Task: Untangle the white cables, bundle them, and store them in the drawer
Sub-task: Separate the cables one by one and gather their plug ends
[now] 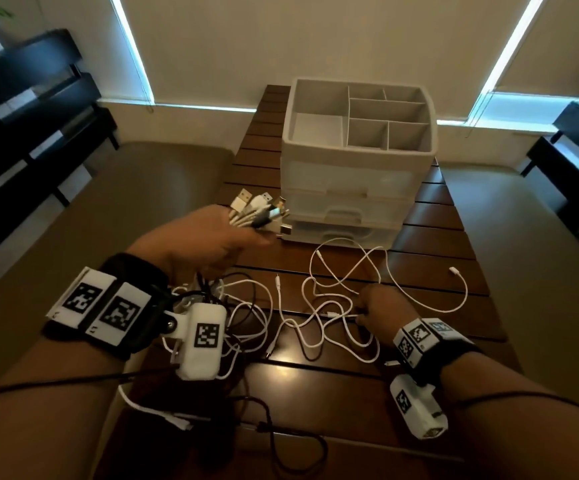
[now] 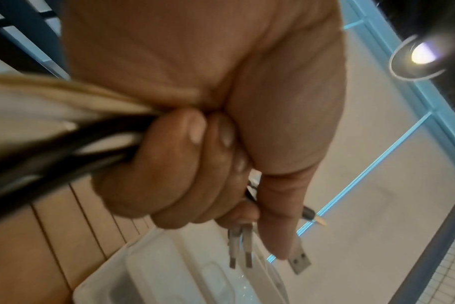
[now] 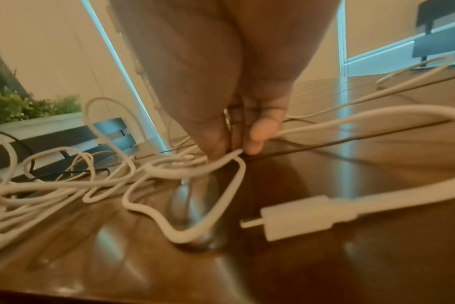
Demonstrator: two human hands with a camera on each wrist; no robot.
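Left hand (image 1: pixel 208 237) fist-curled round bunch of white & black cable ends w/ USB plugs (image 1: pixel 260 213), held up just in front of white plastic drawer unit (image 1: pixel 350 188). Right hand (image 1: pixel 383 308) pinches thin white cable (image 3: pixel 216 164), thumb vs fingertips, amid loose white tangle on dark slatted wood table (image 1: pixel 437 216).

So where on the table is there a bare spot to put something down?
The bare spots: the wooden table right of the drawer unit, and the near right edge past the right hand. The organizer's top compartments look bare too. It is crowded in the middle, where white cables loop, and under the left hand, which grips plug ends.
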